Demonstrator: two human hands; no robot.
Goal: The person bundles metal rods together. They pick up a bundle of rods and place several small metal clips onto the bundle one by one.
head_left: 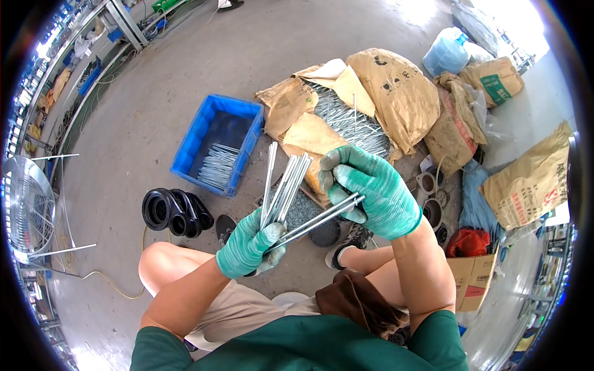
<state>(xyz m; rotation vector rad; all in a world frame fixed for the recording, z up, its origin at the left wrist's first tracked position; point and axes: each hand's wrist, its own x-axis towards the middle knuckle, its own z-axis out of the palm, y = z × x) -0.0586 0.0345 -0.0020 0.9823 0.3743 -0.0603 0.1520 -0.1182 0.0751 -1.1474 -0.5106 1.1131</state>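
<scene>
Both my hands wear green-and-white knit work gloves. My left hand [252, 243] is closed round a bundle of thin metal rods [289, 185], which fan upward out of the fist. A few more metal rods [318, 224] slant from that fist up to my right hand [374, 191]. There the fingers are curled, with the rod ends lying against them; thumb and forefinger bend close together, and whether anything small is between them I cannot make out. Beneath the hands, a tray of small metal parts [303, 209] is partly hidden.
Ahead to the left, a blue crate [179, 162] holds more rods [218, 166]. An opened paper sack [396, 93] spills a rod heap [349, 120]. Black ring-shaped parts [176, 211] sit by my left knee, a fan [30, 207] farther left. A carton [473, 278] stands at right.
</scene>
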